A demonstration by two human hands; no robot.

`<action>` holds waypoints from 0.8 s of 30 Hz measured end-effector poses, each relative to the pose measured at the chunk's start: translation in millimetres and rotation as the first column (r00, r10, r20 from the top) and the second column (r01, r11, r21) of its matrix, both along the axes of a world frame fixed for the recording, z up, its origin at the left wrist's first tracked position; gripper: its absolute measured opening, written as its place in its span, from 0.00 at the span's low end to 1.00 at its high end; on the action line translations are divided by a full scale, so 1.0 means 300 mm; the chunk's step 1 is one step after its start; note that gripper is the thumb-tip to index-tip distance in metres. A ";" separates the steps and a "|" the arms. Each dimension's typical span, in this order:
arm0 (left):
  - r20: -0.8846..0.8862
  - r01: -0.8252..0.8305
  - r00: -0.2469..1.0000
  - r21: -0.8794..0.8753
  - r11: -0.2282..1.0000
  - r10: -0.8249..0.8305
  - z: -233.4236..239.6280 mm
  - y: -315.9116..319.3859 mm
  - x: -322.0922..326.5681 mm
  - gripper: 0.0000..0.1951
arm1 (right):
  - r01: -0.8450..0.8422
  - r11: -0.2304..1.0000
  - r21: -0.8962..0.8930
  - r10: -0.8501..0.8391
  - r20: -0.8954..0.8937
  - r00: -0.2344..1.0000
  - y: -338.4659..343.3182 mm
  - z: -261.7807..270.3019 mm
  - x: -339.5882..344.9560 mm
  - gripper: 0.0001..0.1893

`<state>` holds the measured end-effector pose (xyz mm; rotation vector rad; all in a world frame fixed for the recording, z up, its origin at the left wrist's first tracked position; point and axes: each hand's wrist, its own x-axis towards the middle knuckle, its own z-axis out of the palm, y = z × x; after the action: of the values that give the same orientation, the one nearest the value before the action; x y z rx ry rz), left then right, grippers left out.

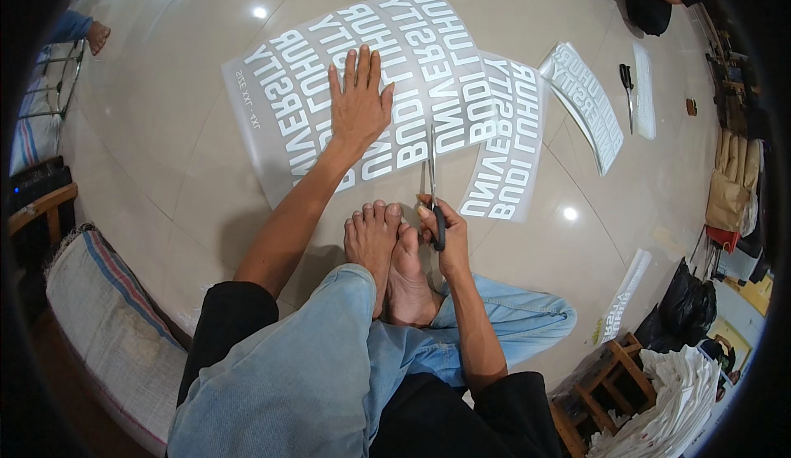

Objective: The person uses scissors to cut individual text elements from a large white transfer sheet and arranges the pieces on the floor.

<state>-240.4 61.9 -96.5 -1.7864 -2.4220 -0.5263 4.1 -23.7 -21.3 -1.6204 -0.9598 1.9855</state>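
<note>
A large translucent plastic sheet (247, 143) printed with mirrored white lettering lies on the tiled floor. My left hand (361, 109) rests flat on it, fingers spread. My right hand (448, 235) holds black-handled scissors (433, 167) at the sheet's near edge, the blades lying between two columns of letters. A smaller lettered sheet (516, 149) lies to the right, partly beneath the large one. Farther right is a stack of lettered sheets (587, 106) with slightly raised edges. My bare feet are close to the sheet's near edge.
At the right, a second pair of scissors (627, 90) lies by a narrow strip (644, 93); another lettered strip (624, 297) is nearer. A woven sack (117, 328) stands at the left. Wooden frames (609, 390) and a white pile (670, 396) are at lower right. Two other people show partly above.
</note>
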 end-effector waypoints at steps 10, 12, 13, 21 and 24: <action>-0.020 0.006 1.000 -0.042 0.999 -0.007 0.010 -0.003 -0.002 0.32 | -0.069 0.997 0.032 0.066 0.101 0.993 0.002 0.003 0.003 0.19; -0.023 0.024 0.999 -0.038 0.999 -0.025 0.015 -0.006 -0.004 0.32 | -0.067 0.997 0.045 0.062 0.099 0.993 0.014 0.006 -0.005 0.19; -0.025 0.033 0.999 -0.036 0.999 -0.034 0.016 -0.008 -0.004 0.32 | -0.066 0.997 0.051 0.061 0.099 0.993 0.023 0.008 -0.011 0.19; -0.020 0.051 0.998 -0.016 0.999 -0.051 0.023 -0.018 -0.005 0.31 | -0.066 0.998 0.023 0.063 0.127 0.990 0.062 0.023 -0.058 0.19; -0.019 0.054 0.998 -0.024 0.998 -0.054 0.025 -0.021 -0.008 0.32 | -0.082 0.996 0.027 0.078 0.125 0.989 0.062 0.024 -0.052 0.19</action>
<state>-242.6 55.5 -89.0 -1.8618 -2.3830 -0.4846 -11.5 -5.2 -14.2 -1.7296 -1.1139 1.9290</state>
